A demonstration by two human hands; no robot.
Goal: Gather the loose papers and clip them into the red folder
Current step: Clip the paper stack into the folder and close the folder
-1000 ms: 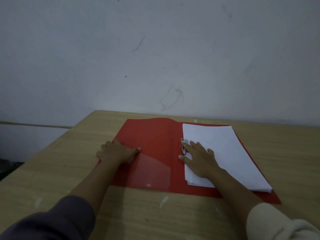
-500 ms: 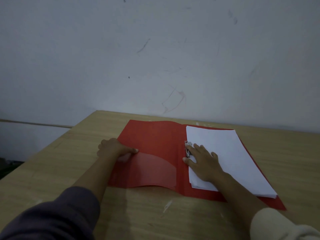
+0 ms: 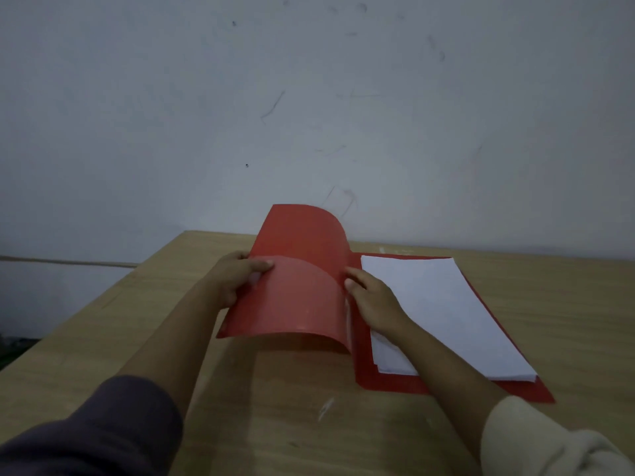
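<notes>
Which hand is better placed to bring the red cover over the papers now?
Left, probably. The left hand already grips the outer edge of the raised cover. The right hand lies flat on the paper stack near the spine, holding it down.

The red folder point(image 3: 388, 383) lies open on the wooden table point(image 3: 343, 441), below a scuffed wall point(image 3: 309, 97). The left hand point(image 3: 237, 274) pinches the folder's left cover point(image 3: 302, 269), which curves up off the table. Right of that cover, the right hand point(image 3: 372, 297) lies flat on the papers point(image 3: 443, 310) stacked on the folder's back half.
</notes>
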